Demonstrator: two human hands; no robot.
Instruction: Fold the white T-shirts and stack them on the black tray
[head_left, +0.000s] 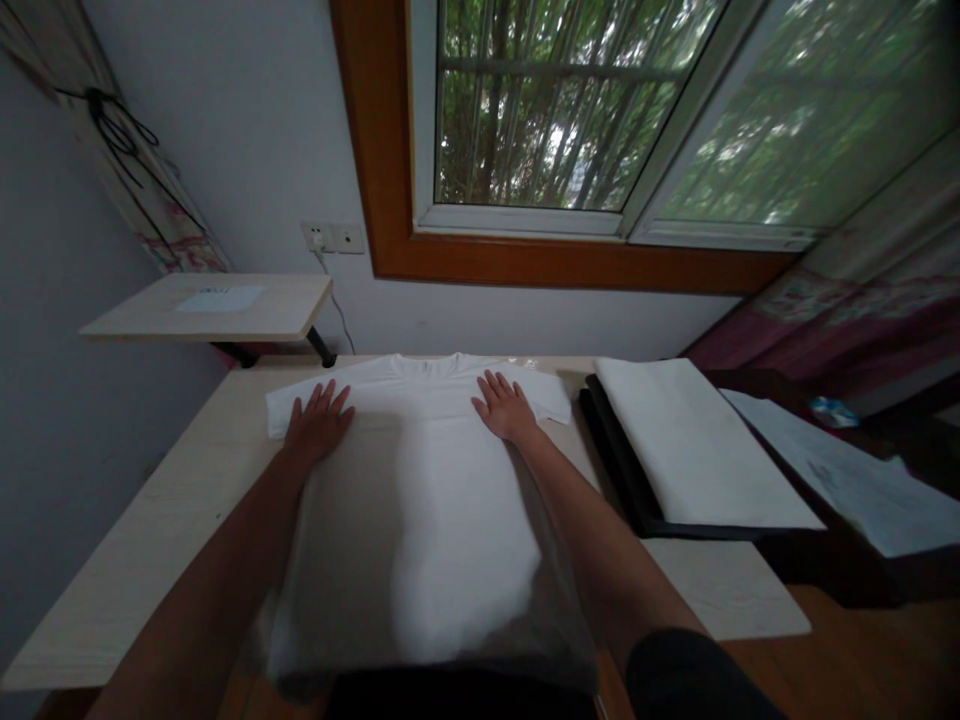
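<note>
A white short-sleeved T-shirt [442,480] lies spread out on the light wooden table [172,490], its collar toward the wall and its hem at the near edge by my body. My left hand [320,420] rests flat on the shirt near the left sleeve, fingers spread. On the other side my right hand [506,405] presses flat near the right shoulder, its fingers also apart. Neither hand grips the cloth. Shadow covers parts of the shirt's lower body.
Right of the shirt lies a black folded stack [615,460] with a white sheet [705,450] on top. Farther right are more papers [855,470]. A raised shelf [202,300] stands at the back left, below a wall socket [332,238]. A window [555,120] is ahead.
</note>
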